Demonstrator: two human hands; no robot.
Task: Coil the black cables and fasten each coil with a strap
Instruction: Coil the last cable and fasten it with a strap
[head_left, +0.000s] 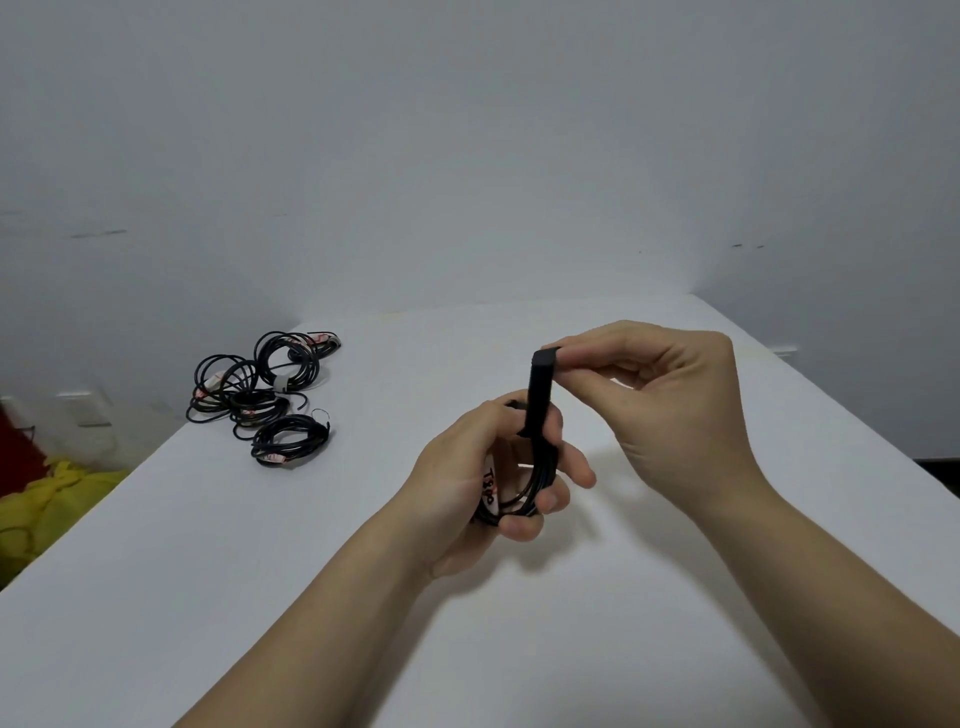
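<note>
Cable coil gripped by left hand | right hand pinches strap | white table, grey wall

head view | worn high | faces forward, down | close above white table

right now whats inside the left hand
The left hand grips a black cable coil with a white label. A black strap rises from it, pinched by the right hand. The left fingers and palm cover most of the coil and the strap's lower end.
</note>
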